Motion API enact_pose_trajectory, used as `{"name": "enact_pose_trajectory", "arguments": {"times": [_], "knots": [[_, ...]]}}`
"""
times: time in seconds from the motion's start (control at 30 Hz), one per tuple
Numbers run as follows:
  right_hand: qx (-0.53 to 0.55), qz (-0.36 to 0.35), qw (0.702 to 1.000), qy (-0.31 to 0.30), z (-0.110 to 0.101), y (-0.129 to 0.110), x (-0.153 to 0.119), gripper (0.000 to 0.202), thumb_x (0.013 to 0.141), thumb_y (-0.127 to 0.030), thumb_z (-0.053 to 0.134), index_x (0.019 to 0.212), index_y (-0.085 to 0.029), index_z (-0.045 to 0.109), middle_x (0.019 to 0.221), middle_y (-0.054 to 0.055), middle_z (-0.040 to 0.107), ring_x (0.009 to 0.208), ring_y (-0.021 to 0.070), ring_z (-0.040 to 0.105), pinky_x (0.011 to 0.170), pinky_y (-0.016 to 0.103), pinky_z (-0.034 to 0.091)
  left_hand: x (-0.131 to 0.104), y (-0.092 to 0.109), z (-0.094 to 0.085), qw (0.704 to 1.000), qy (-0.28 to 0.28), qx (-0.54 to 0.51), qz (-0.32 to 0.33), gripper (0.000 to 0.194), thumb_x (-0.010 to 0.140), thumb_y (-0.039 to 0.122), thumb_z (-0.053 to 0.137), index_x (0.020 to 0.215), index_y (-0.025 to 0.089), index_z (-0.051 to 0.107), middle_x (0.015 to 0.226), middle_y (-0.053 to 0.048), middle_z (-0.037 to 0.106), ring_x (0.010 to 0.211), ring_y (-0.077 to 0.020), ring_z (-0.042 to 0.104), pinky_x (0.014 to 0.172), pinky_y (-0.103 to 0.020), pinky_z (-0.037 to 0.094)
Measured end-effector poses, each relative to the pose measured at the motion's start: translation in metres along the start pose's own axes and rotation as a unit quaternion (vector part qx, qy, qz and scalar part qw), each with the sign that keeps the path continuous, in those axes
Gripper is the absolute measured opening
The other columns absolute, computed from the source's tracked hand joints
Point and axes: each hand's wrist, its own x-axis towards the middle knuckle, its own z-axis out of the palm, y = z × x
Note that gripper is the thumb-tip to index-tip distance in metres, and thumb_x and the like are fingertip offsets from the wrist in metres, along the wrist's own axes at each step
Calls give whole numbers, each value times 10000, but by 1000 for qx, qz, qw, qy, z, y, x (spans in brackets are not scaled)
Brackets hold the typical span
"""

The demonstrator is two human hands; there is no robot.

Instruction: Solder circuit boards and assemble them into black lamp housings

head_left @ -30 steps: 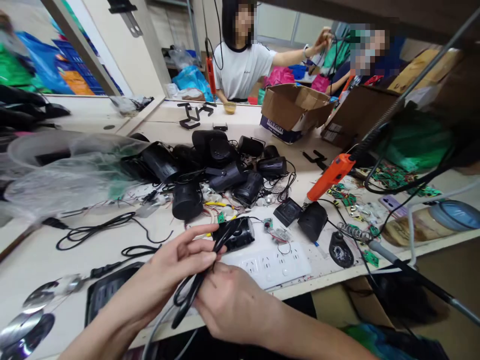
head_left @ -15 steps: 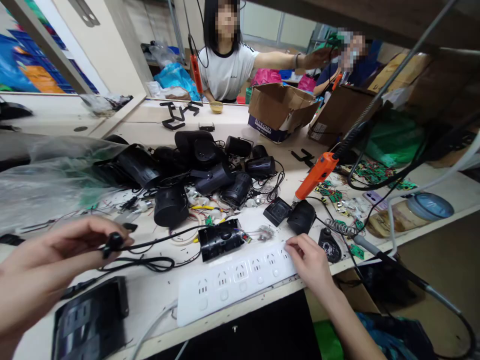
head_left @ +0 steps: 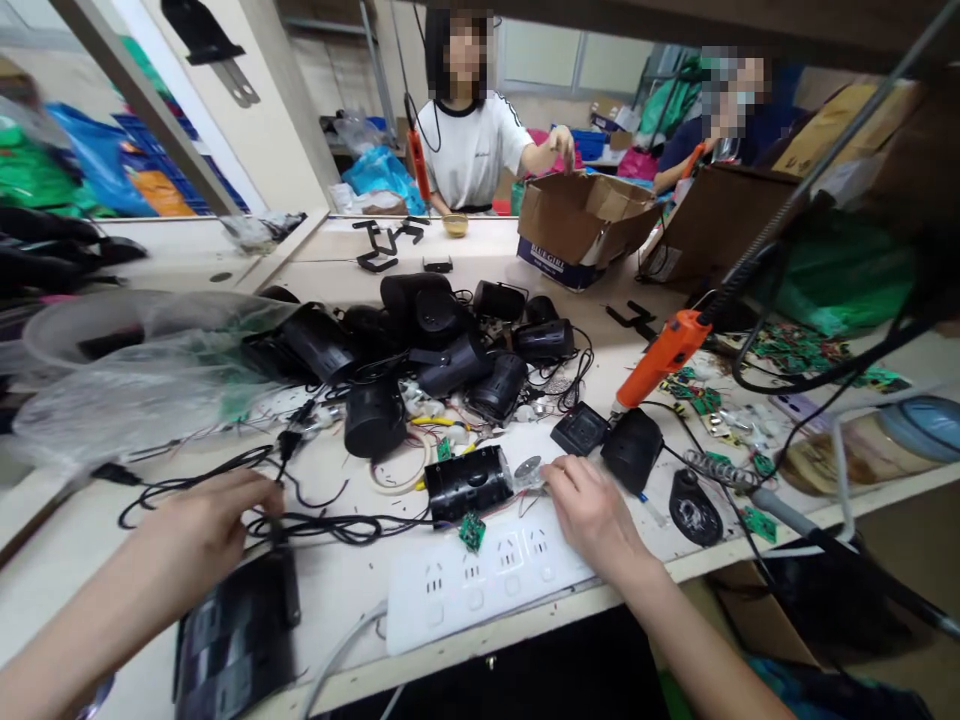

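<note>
My left hand (head_left: 217, 525), fingers bent together, is at the upper edge of a black housing piece (head_left: 236, 640) beside coiled black cable (head_left: 345, 527); its fingertips are partly hidden. Over the right end of a white power strip (head_left: 480, 575), my right hand (head_left: 589, 510) has its fingers closed at a clear round lens piece (head_left: 529, 472). That piece adjoins an open black housing (head_left: 469, 482). A small green circuit board (head_left: 472, 531) lies between the housing and the strip.
Black lamp housings (head_left: 442, 350) are piled mid-table. An orange screwdriver (head_left: 660, 360) hangs at right near green boards. A cardboard box (head_left: 577, 235) stands behind, a person (head_left: 476, 150) beyond it. Clear plastic bags (head_left: 142, 390) lie left.
My left hand has let go of the black cable end and lowered. My right hand has moved from the strip's end to the lens piece. The green board now shows beside the strip.
</note>
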Motion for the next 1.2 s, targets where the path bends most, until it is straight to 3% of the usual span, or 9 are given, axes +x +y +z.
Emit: {"name": "enact_pose_trajectory", "arguments": {"times": [0.13,0.23,0.37,0.47,0.6,0.83,0.97,1.1,1.2], "knots": [[-31,-48,998,-13,3,-2,1,288,935,-14,388,899,-162,633,824,74,603,760,208,529,677,310,423,9,37,14,994,12,75,82,290,851,178,381,907,206,664,939,-37,679,841,-223,651,793,-319,506],[-50,-60,997,-8,5,4,1,298,949,-30,379,824,-164,615,760,64,573,720,205,513,651,307,410,18,67,38,978,-47,17,201,322,889,144,371,1022,199,659,1077,-86,671,976,-230,641,855,-331,512],[-68,-61,996,6,5,10,-2,306,956,-35,378,790,-170,596,740,61,565,702,196,519,644,298,405,31,86,64,959,-138,14,248,681,773,62,538,1409,285,442,1454,-92,476,1294,-289,472,1024,-446,436],[-74,-57,996,13,4,10,-5,335,947,-13,355,764,-179,580,738,59,568,680,186,524,629,292,403,39,89,71,954,-168,12,249,839,701,116,682,1460,289,370,1481,-107,443,1303,-320,456,1023,-466,433],[-78,-48,996,15,4,10,-7,303,959,-29,363,831,-178,594,746,50,579,673,172,545,634,281,412,41,92,71,959,-153,7,238,845,695,209,758,1454,266,392,1407,-134,507,1233,-338,513,988,-476,449],[-75,-30,997,14,6,12,-4,263,977,-73,396,824,-188,575,735,42,585,667,173,563,638,280,429,33,100,76,961,-152,-94,210,650,810,218,612,1432,229,420,1440,-135,447,1287,-286,490,1068,-443,430],[-62,-7,998,28,8,12,-4,240,978,-90,412,808,-200,540,716,34,577,647,169,569,623,275,442,28,110,84,973,-134,-97,161,681,760,272,670,1403,200,457,1448,-158,430,1292,-335,475,1071,-490,423],[-44,6,998,48,8,14,-6,238,974,-92,410,800,-213,519,697,29,572,619,178,568,586,289,446,25,121,84,978,-114,-111,133,637,746,264,659,1355,208,481,1226,-118,545,1087,-292,589,936,-455,512],[-16,4,997,75,6,14,-9,211,973,-84,410,849,-210,526,747,36,609,676,169,614,633,279,492,17,126,78,981,-45,-146,119,621,742,202,618,1338,219,445,1215,-103,515,1076,-266,589,884,-407,535]]}}
